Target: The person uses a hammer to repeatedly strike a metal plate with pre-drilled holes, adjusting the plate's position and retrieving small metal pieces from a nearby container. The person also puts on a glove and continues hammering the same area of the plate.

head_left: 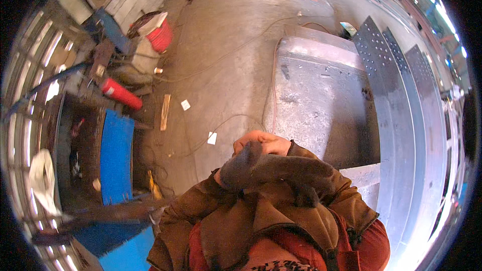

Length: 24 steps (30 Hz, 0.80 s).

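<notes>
While both hands (263, 141) were curled together at dark cloth (293, 168), I could not tell their grip; floor (221, 65) lay open ahead, bordered rightward by a metal plate (311, 103).

Red cylinder (122, 94) near blue panel (117, 156)

So the dark fabric piece (293, 167) is soft, thick-looking stuff, grey-brown and pretty rumpled, kinda like a work glove. Can't tell if it's one piece or two overlapping. It's bunched up crosswise in the lower middle of the frame. The left end is a greyer, rounded lump with a stubby bit poking upward toward the centre. The rest stretches right as a long, browner, flattish lobe with a blunt end, and a darker fold droops below it. Edges are blurry, so the finer details are lost.
</notes>
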Motion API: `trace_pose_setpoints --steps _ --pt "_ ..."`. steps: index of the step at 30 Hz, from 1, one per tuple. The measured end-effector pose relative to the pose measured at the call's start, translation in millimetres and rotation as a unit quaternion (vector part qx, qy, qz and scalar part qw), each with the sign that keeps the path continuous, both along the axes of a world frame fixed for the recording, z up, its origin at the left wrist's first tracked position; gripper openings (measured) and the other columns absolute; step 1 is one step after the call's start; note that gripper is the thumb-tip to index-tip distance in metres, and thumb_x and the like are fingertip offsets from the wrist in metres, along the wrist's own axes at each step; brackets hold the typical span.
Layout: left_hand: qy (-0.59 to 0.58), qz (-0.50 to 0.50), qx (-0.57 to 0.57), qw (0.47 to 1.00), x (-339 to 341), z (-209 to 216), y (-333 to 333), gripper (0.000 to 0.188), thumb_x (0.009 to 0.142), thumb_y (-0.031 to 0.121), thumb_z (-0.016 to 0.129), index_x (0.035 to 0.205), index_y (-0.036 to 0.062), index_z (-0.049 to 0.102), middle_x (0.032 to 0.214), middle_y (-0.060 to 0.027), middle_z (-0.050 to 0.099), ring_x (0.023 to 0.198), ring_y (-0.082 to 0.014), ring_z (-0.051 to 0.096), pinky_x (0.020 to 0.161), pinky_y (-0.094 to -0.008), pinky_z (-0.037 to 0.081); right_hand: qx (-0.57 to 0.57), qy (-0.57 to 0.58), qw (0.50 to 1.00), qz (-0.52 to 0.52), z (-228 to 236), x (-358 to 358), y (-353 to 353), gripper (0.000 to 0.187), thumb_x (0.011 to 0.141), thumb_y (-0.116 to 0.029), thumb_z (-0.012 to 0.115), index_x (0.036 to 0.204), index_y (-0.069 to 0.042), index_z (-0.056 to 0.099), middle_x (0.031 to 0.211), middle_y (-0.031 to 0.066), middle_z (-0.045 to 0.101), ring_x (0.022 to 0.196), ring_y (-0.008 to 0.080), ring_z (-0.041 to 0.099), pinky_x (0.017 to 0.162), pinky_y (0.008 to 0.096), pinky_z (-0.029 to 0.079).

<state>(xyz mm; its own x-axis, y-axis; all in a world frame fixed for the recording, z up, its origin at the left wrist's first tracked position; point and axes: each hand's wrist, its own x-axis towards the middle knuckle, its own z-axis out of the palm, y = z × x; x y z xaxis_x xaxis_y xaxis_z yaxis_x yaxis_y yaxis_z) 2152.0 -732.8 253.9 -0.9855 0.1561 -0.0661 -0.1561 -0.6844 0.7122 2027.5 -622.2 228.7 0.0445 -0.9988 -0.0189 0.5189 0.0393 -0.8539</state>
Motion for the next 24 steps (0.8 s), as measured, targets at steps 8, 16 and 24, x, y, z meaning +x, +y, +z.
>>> trace_pose_setpoints --steps 8,16,24 --pt "0.010 -0.082 -0.001 0.997 -188.4 -14.2 -151.3 0.053 0.100 0.056 0.050 0.109 0.0038 0.053 0.113 -0.0113 0.054 0.099 -0.0229 0.052 0.087 -0.0384 0.042 -0.074 0.031 0.995 -0.066 -61.2 -180.5 -150.9 0.047 0.084 -0.016 0.065 0.126 0.005 0.061 0.102 0.0036 0.065 0.095 0.0125 0.060 0.089 0.0247 0.046" --pt "0.037 -0.129 0.003 0.991 -381.4 20.2 -277.4 0.058 0.098 0.057 0.051 0.121 0.0034 0.049 0.124 -0.0138 0.049 0.108 -0.0261 0.049 0.094 -0.0417 0.038 -0.021 0.080 0.997 0.007 8.1 -381.9 -292.6 0.047 0.088 -0.022 0.073 0.127 0.002 0.061 0.119 0.0055 0.065 0.109 0.0137 0.057 0.096 0.0327 0.046" --pt "0.074 -0.132 0.051 0.987 -554.1 9.0 -410.6 0.067 0.097 0.058 0.053 0.133 0.0030 0.045 0.135 -0.0163 0.045 0.117 -0.0293 0.045 0.100 -0.0450 0.034 -0.083 0.345 0.935 -0.015 48.8 -559.4 -424.8 0.022 0.092 -0.020 0.071 0.100 -0.001 0.064 0.093 0.0008 0.065 0.089 0.0097 0.056 0.081 0.0288 0.047"
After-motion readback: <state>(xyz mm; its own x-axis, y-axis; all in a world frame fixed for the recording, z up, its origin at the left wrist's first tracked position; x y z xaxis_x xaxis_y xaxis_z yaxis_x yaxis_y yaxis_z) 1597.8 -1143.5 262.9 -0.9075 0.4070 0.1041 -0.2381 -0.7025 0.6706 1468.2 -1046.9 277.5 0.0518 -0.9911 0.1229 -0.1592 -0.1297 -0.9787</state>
